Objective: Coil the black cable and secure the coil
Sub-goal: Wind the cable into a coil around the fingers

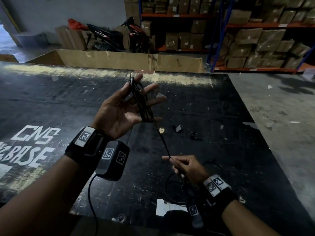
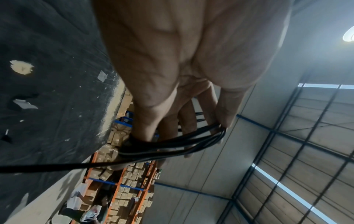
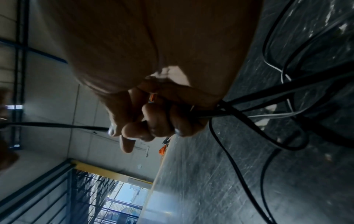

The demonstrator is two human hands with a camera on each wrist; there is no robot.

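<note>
Left hand (image 1: 122, 108): we see fingers spread wide — black cable (image 1: 142, 103) looped around them.
Right hand (image 1: 186, 167): fingers curl around the cable's taut run above the dark surface (image 1: 213, 116).
Slack: loose loops lie beneath our right wrist.

The counter (image 1: 213, 116) is a black, scratched, scuffed board with a worn pale band along its far edge. White block letters (image 1: 32, 147) are painted on its near left part. Loose loops of black cable (image 1: 173, 189) lie on the near right part. A white paper (image 1: 163, 206) lies by the near edge. Small dark scraps (image 1: 185, 132) and a pale round spot (image 1: 161, 130) sit near the middle.
</note>
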